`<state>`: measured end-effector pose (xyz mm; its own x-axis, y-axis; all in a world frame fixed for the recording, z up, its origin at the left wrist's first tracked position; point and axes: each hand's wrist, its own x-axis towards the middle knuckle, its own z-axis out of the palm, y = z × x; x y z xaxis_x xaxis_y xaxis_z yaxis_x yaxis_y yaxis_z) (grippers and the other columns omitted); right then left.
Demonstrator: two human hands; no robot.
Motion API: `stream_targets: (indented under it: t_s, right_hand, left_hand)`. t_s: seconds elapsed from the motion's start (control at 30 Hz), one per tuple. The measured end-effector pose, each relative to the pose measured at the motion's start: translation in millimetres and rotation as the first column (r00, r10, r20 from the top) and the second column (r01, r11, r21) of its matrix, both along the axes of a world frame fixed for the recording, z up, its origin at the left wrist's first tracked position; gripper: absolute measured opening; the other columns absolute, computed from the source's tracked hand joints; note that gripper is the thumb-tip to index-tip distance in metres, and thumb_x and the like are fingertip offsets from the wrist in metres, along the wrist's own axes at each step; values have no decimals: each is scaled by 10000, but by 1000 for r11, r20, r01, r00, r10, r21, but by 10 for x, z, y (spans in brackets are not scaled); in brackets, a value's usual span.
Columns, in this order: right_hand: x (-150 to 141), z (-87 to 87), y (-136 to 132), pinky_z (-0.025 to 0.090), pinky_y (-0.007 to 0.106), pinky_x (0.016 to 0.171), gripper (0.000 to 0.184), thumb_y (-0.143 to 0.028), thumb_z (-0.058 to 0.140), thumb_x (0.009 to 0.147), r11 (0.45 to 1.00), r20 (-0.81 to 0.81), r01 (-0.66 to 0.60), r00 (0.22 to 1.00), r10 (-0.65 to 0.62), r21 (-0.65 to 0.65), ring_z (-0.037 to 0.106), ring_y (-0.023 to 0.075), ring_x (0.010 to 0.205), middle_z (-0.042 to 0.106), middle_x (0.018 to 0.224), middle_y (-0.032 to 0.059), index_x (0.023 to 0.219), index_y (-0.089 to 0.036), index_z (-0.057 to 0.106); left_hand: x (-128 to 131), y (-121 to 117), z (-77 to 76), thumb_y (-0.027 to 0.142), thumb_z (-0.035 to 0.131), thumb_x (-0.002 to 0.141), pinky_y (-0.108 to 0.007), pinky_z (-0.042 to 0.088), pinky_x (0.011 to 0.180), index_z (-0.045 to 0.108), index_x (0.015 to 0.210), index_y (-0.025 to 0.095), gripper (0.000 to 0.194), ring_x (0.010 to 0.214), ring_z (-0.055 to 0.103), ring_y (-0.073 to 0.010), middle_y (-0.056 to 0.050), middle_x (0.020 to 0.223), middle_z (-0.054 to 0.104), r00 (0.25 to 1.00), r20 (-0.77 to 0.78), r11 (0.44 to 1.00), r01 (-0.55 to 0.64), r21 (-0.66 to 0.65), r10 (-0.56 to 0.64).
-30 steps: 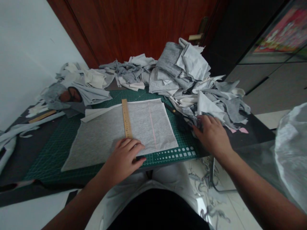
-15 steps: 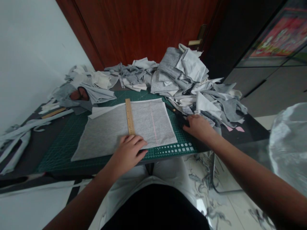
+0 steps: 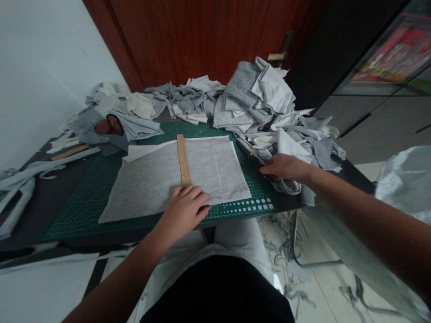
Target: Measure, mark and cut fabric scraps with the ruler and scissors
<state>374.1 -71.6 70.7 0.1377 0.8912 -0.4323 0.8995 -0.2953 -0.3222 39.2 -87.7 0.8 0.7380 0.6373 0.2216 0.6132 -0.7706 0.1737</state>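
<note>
My left hand [image 3: 186,207] lies flat, fingers stretched out, on the near edge of a grey fabric sheet [image 3: 151,179], just below the near end of a wooden ruler [image 3: 183,159]. The ruler lies lengthwise across the sheet. A pink line [image 3: 218,169] runs down the fabric to the ruler's right. My right hand [image 3: 284,167] rests at the right edge of the green cutting mat [image 3: 81,202], fingers closed over the dark handles of scissors [image 3: 251,154], whose blade points away along the foot of the scrap pile.
A tall heap of grey and white fabric scraps [image 3: 266,107] fills the table's back and right. More scraps [image 3: 111,114] and a second wooden ruler [image 3: 70,152] lie at the left. A brown door [image 3: 202,40] stands behind. Fabric strips litter the floor [image 3: 303,269].
My right hand slid left from the scrap pile onto the scissors and closed over their handles. My left hand stayed on the fabric. The view shifted slightly.
</note>
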Motion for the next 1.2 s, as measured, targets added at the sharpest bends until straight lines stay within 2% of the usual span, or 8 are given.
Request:
stream_targets:
  t_s: [0.1,0.23,0.33,0.53,0.63,0.73,0.93,1.2]
  right_hand:
    - [19,18,27,395,246,515,331,-345,736,848,991,-328,120,935,-131,-56,509,115,507,634,610,46,597,-165,615]
    - [22,-75,47,443,241,559,182,-199,757,745,968,-615,227,750,-244,-107,567,137,588,655,652,56,600,-167,653]
    - [-3,-105,9,480,233,606,78,-216,746,717,947,-766,317,593,-247,-59,588,142,667,656,727,42,705,-175,681]
    - [-135,54,-211,551,266,696,192,-366,692,724,845,-950,534,285,-132,42,582,145,714,610,770,9,774,-195,622]
    - [-237,53,-579,530,260,672,235,-413,699,789,819,-943,562,320,-86,116,585,146,703,620,781,17,834,-188,647]
    - [-416,-61,-1157,515,286,671,372,-556,674,864,867,-919,485,383,-91,116,598,171,705,630,779,28,945,-193,659]
    - [-942,-320,-2187,464,276,638,558,-719,622,855,933,-850,307,425,-313,-190,567,173,717,629,829,52,1050,-197,640]
    - [-1208,-398,-2383,404,255,665,567,-721,662,800,903,-818,262,390,-422,-341,511,146,709,538,758,1,962,-180,610]
  left_hand:
    - [4,13,-2,245,701,932,-403,348,885,704,999,226,70,958,592,-238,-15,944,665,1000,20,1000,10,-3,-10]
    - [-10,28,-2,246,720,919,-404,360,881,712,990,230,73,952,601,-238,-11,941,676,999,29,1000,18,-18,-18]
    - [-26,34,-17,240,722,916,-405,373,896,714,1001,232,86,963,610,-238,-10,947,688,999,49,1000,23,-21,-22]
    - [-43,26,-47,231,702,925,-409,387,905,693,1020,211,98,988,620,-246,-25,985,701,996,83,1000,27,9,-28]
    - [-52,18,-53,243,696,932,-411,382,892,684,997,213,73,975,624,-244,-19,978,705,997,77,999,20,30,-22]
    - [-54,7,-53,254,700,928,-409,378,878,679,982,216,69,967,625,-245,-16,969,709,997,70,999,11,36,-14]
    - [22,-31,-19,264,703,925,-413,370,878,652,907,214,74,927,625,-240,-14,919,715,998,50,999,-24,20,23]
    - [77,-73,8,221,739,894,-412,376,851,652,913,199,92,918,634,-247,-20,916,714,999,31,998,-45,43,44]
